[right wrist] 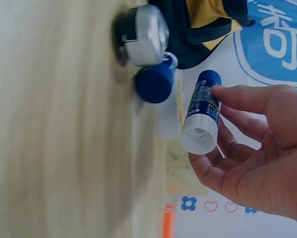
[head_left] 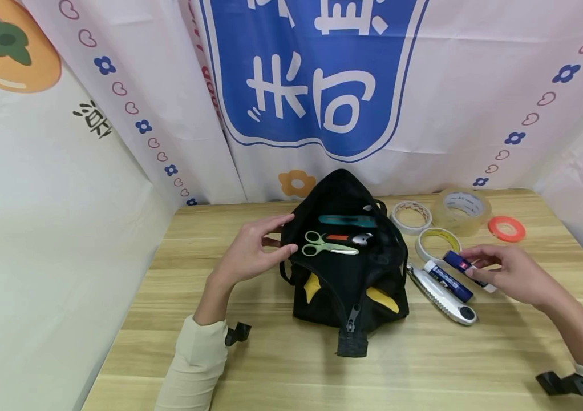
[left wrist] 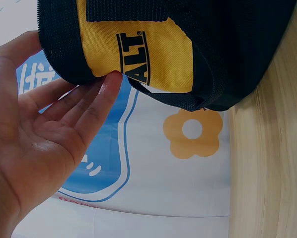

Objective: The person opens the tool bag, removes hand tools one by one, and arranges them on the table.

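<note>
From the head camera we see the black bag [head_left: 322, 291] standing on the bench [head_left: 255, 365], its mouth gaping. Inside the bag we make out green-handled scissors [head_left: 331, 248], an orange-and-black tool [head_left: 340, 237] with a grey end, and a teal tool [head_left: 348, 220]. To the right of the bag lie a silver cutter [head_left: 441, 295], its narrow end just beside the bag, a second glue stick [head_left: 450, 282], and four tape rolls [head_left: 411, 230]. Our left hand [head_left: 255, 248] is at the bag's left rim, thumb and fingers spread, touching it; that grip is not closed. Our right hand [head_left: 514, 274], well right of the bag, has its grip pinched on a navy glue stick [head_left: 458, 262].

From the left wrist we look along the bag's outside, with its yellow panel [left wrist: 163, 59] and strap. The palm faces us, the fingers nearly straight, one fingertip against the panel's edge.

From the right wrist we see the navy glue stick between thumb and fingertips, white end towards us, clear of the bench and apart from the bag. The second glue stick and the cutter lie between it and the bag, somewhat blurred.
</note>
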Tool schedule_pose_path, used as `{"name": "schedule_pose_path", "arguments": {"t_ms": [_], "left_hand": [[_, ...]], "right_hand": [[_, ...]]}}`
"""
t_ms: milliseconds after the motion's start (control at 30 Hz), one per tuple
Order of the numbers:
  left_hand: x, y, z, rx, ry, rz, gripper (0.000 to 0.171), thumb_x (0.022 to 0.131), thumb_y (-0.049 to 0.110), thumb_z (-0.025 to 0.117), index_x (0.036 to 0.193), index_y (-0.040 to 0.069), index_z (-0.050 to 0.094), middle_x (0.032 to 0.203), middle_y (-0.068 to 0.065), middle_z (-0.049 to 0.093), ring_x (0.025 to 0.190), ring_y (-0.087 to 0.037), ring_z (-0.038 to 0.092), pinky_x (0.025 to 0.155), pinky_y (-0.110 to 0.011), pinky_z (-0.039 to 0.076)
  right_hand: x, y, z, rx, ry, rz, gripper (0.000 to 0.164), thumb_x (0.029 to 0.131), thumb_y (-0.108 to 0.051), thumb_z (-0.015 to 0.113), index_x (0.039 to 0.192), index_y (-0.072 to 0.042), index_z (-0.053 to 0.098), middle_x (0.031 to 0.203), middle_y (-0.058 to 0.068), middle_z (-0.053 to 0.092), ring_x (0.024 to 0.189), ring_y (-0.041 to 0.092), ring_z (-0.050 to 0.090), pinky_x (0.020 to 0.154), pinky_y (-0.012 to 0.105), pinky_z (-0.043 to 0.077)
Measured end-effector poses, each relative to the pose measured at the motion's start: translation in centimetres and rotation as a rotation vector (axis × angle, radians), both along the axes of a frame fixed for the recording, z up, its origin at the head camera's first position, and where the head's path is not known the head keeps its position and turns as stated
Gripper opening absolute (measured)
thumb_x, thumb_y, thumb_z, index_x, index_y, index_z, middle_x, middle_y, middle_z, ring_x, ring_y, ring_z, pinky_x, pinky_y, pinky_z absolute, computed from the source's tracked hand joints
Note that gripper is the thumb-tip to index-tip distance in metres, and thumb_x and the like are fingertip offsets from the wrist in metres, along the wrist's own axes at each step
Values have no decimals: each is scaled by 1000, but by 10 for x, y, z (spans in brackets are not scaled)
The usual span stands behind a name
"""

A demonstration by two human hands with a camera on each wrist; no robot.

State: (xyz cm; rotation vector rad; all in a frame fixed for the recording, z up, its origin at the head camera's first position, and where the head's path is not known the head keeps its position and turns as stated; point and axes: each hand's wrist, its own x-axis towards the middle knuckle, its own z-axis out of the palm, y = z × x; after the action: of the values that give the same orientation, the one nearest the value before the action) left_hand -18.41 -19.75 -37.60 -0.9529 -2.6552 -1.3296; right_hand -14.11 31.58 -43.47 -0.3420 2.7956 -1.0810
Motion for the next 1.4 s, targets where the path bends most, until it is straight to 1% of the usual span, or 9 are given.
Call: {"name": "schedule_pose_path", "arguments": {"t_ms": [200, 433, 633, 800, 933, 1033, 1133, 1233, 1400], "left_hand": [[0, -1, 0, -2, 2, 7, 60, 98, 13, 79, 152, 0, 59, 155, -19, 60, 134, -34, 66, 91, -31, 67], [0, -1, 0, -2, 4, 8, 59, 98, 14, 80, 152, 0, 59, 155, -18, 61, 133, -34, 67, 91, -31, 67], [0, -1, -1, -3, 0, 7, 60, 97, 14, 80, 152, 0, 59, 155, -18, 61, 134, -34, 67, 91, -31, 67], [0, 0, -1, -3, 1, 10, 59, 97, 13, 80, 152, 0, 59, 155, -19, 61, 133, -34, 67, 91, -32, 68], [0, 0, -1, -3, -3, 9, 60, 97, 13, 80, 152, 0, 59, 155, -18, 61, 133, -34, 67, 92, -32, 67], [1, 0, 0, -2, -8, 8, 60, 97, 13, 80, 152, 0, 59, 155, -18, 60, 133, -34, 67, 92, -32, 67], [1, 0, 0, -1, -9, 9, 60, 97, 13, 79, 152, 0, 59, 155, -19, 60, 134, -34, 67, 92, -32, 67], [1, 1, 1, -1, -9, 10, 59, 98, 13, 79, 152, 0, 59, 156, -18, 60, 134, -34, 66, 92, -32, 67], [0, 1, 0, -3, -6, 10, 59, 98, 13, 79, 152, 0, 59, 155, -18, 60, 134, -34, 66, 92, -31, 67]], "right_hand": [[1, 5, -12, 11, -14, 9, 36, 98, -8, 76, 133, -1, 72, 128, 24, 74, 94, -10, 61, 72, 20, 59], [1, 4, -23, 39, -18, 10, 36, 97, -11, 78, 131, -1, 73, 120, 21, 77, 92, -7, 63, 72, 21, 58], [1, 2, -28, 33, -43, 0, 37, 97, -13, 78, 131, 0, 72, 119, 20, 77, 91, -5, 64, 72, 21, 59], [2, 1, -30, 47, -41, 0, 35, 97, -11, 77, 130, 1, 72, 115, 17, 77, 90, -4, 64, 72, 21, 59], [1, 0, -27, 62, -36, -13, 34, 98, -15, 77, 129, 1, 73, 110, 12, 78, 89, -4, 63, 71, 21, 58], [1, -3, -23, 69, 0, -31, 33, 99, -16, 77, 127, 0, 74, 107, 11, 79, 89, -5, 63, 71, 20, 58], [0, -8, -16, 50, 48, -46, 32, 99, -16, 77, 127, 1, 73, 109, 14, 78, 90, -10, 61, 72, 18, 60], [-1, -15, -8, 20, 101, -44, 32, 99, -14, 77, 127, 2, 73, 113, 18, 78, 91, -15, 59, 74, 15, 61], [-6, -32, 8, -13, 180, -12, 31, 97, -10, 78, 126, 3, 74, 120, 23, 77, 95, -18, 57, 75, 13, 61]]}}
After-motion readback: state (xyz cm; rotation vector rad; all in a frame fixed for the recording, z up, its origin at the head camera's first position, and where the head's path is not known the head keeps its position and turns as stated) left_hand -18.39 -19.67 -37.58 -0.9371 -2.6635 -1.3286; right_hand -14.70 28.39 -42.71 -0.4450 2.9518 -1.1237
